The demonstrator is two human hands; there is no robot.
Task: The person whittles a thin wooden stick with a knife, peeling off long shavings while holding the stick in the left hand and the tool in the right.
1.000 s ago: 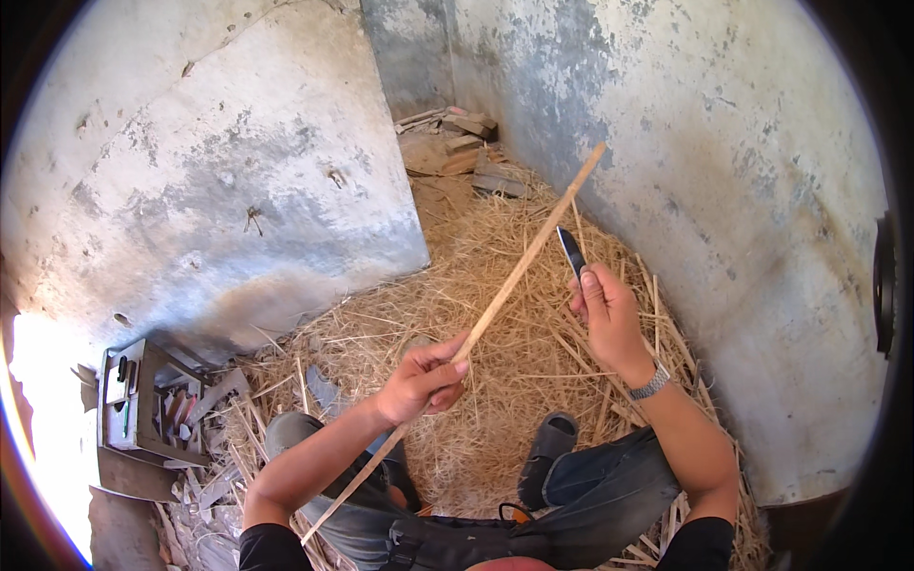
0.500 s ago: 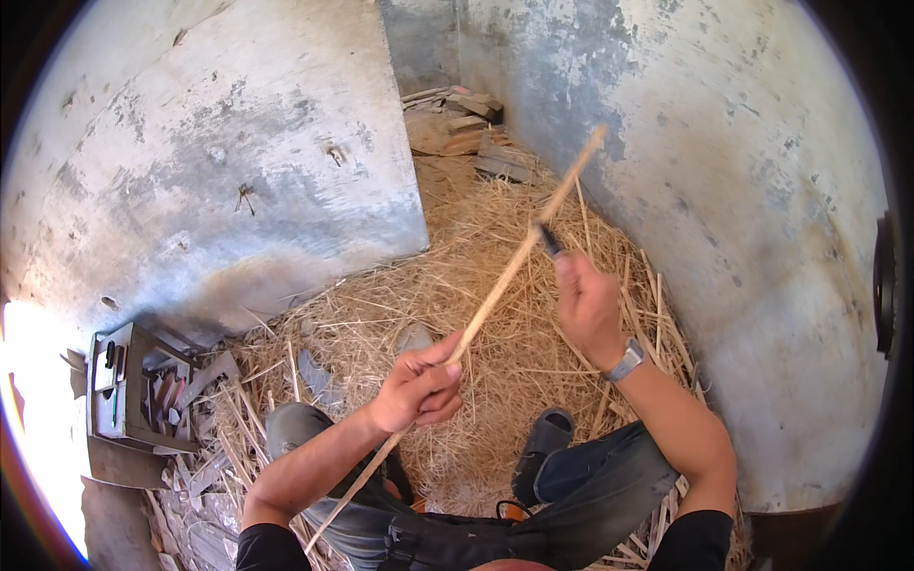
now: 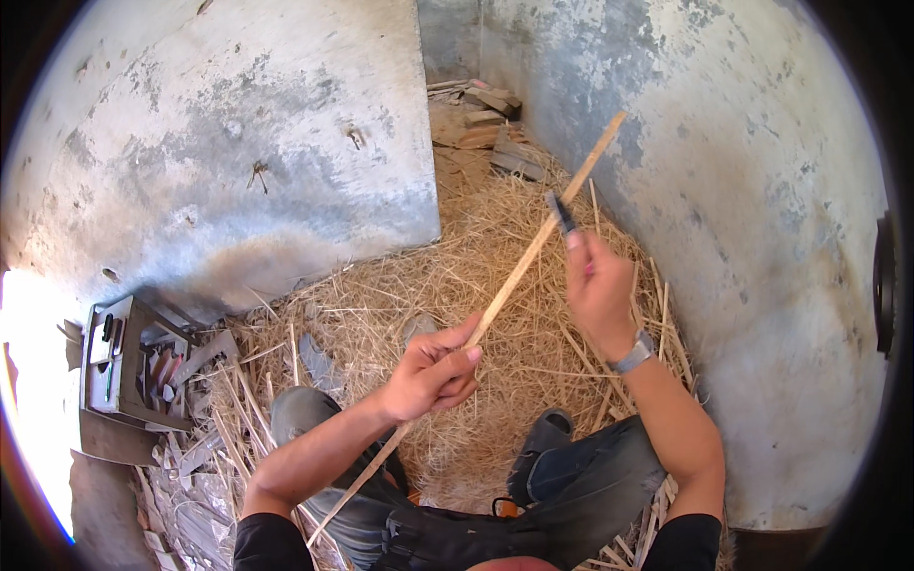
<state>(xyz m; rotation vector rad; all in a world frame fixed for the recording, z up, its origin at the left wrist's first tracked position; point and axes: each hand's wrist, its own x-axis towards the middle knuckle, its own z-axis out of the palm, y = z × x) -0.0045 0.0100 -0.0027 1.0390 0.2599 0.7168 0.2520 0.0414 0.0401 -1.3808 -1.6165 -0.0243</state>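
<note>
A long, pale wooden stick (image 3: 519, 271) slants up and away to the right across the middle of the view. My left hand (image 3: 433, 371) is closed around it, thumb along the top, and its lower part runs under my left forearm toward my lap. My right hand (image 3: 602, 290) is closed on a slim knife (image 3: 564, 215) with a dark body and greyish tip. The knife lies across the upper part of the stick, at or very near its surface. Most of the knife's handle is hidden in my fingers, where a bit of pink shows.
Straw-like shavings (image 3: 381, 285) cover the floor around my legs. A small wooden stool (image 3: 133, 362) lies on its side at the left, with scraps about it. Peeling walls (image 3: 238, 143) stand left and right. Wood pieces and bricks (image 3: 495, 105) are piled at the back.
Both hands have shifted slightly upward in view, with the stick a little right. The knife has moved up along the stick toward its far end. The view has tilted a little.
</note>
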